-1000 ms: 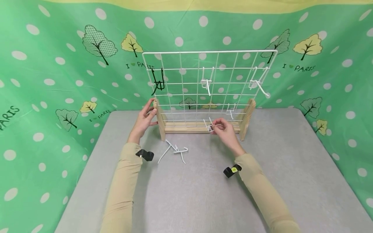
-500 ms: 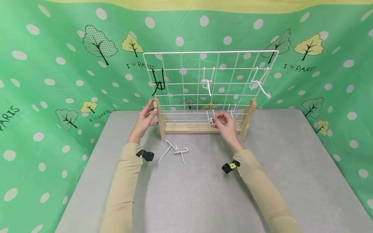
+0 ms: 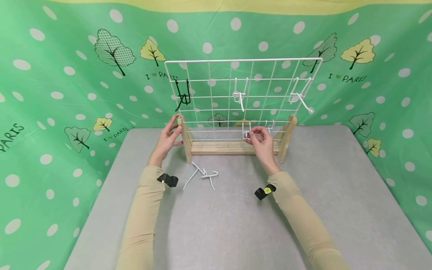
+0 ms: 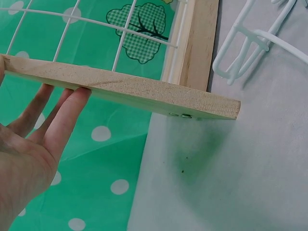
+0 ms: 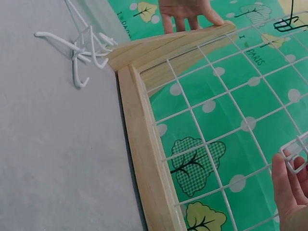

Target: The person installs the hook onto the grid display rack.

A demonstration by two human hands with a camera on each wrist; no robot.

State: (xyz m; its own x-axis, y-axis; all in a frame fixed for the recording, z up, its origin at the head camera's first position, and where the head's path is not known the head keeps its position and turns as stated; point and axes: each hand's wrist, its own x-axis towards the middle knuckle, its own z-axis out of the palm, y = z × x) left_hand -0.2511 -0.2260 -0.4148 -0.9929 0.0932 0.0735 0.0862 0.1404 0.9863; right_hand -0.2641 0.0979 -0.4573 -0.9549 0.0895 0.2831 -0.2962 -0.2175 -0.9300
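A white wire grid panel (image 3: 243,59) stands in a wooden base. My left hand (image 3: 165,138) rests against the left wooden upright (image 3: 185,144), and in the left wrist view its straight fingers (image 4: 67,118) touch the outer face. Low in front of the grid, my right hand (image 3: 264,150) pinches a white wire hook (image 3: 246,125) between thumb and fingers. The hook's two prongs point up and overlap the lower grid wires. In the right wrist view part of this hook (image 5: 293,156) shows at the fingertips, the rest cut off by the frame edge.
A black hook (image 3: 183,97) and two white hooks, one central (image 3: 240,97) and one right (image 3: 298,98), hang high on the grid. A smaller white hook hangs lower right, partly behind my hand. Loose white hooks (image 3: 204,174) lie on the grey table (image 3: 216,225) before a green curtain (image 3: 50,112).
My right hand has raised the white hook from near the base board up against the lower grid wires, shifting slightly right. My left hand has stayed at the upright.
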